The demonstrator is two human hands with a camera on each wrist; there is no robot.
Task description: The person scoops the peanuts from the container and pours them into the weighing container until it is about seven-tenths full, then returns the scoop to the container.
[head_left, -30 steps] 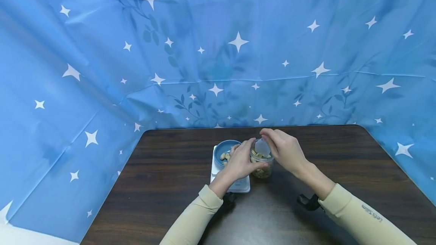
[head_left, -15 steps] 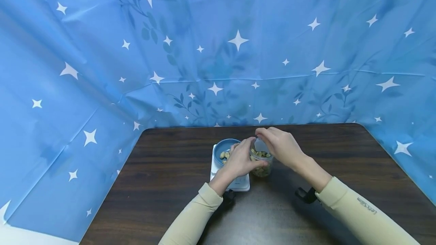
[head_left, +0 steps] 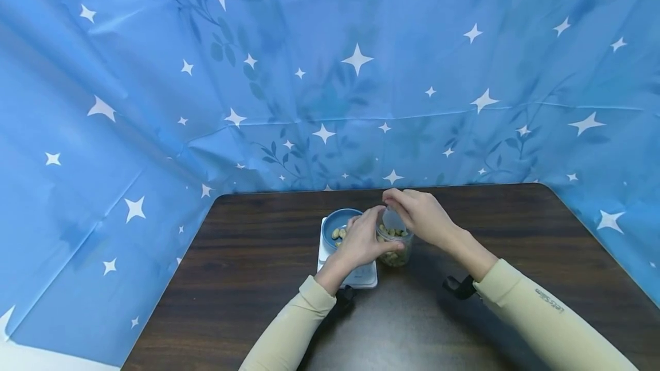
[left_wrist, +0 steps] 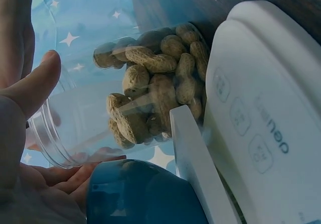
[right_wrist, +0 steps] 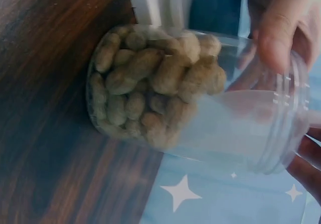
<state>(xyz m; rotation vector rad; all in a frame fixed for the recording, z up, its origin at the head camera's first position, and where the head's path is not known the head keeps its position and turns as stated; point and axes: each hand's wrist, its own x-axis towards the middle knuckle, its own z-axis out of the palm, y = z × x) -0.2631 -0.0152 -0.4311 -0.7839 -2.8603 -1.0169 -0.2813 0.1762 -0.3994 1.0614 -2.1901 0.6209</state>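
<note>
A clear jar (head_left: 396, 256) with in-shell peanuts (right_wrist: 150, 76) in its lower part stands upright on the table. My left hand (head_left: 359, 239) grips the jar near its mouth, thumb on one side and fingers on the other. From the right, my right hand (head_left: 425, 216) pinches a translucent white scoop (head_left: 393, 220) whose broad part reaches down inside the jar, touching or close to the peanuts. Left of the jar, a blue bowl (head_left: 330, 223) holding several peanuts sits on a white kitchen scale (head_left: 365, 279); my left hand partly hides both.
The dark wood table (head_left: 247, 279) extends to both sides and toward me. Behind it hangs a blue cloth (head_left: 330, 96) with white stars. The scale (left_wrist: 271, 133) and bowl (left_wrist: 145, 194) stand close beside the jar.
My right hand has shifted slightly left, with the scoop staying inside the jar. My left hand keeps its hold on the jar, and the bowl and scale stay put.
</note>
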